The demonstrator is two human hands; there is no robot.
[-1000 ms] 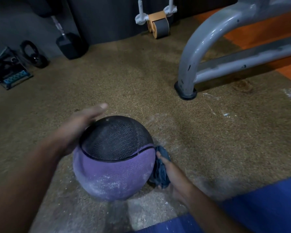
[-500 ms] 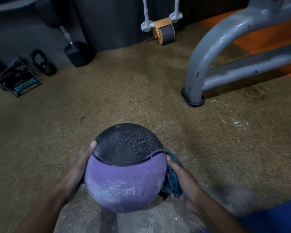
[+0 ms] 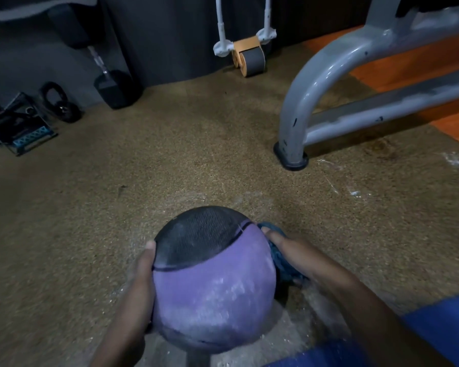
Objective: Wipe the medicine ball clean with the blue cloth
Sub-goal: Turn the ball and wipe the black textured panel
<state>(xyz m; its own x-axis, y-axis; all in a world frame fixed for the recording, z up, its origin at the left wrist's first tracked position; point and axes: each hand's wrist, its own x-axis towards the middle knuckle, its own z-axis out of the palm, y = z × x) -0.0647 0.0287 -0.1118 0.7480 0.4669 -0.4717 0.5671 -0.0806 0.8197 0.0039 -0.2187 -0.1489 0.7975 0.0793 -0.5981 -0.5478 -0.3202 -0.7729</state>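
1. The ball [image 3: 212, 282] sits on the floor [image 3: 170, 168] between my hands; keep it there.
2. My left hand [image 3: 139, 284] lies flat on its side, fingers straight: brace firmly.
3. My right hand [image 3: 292, 254] clutches the cloth [image 3: 280, 258] against the other side; I'd drag it across the white dust, pressing hard.

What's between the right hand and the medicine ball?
The blue cloth, bunched between the right hand and the medicine ball, in the head view.
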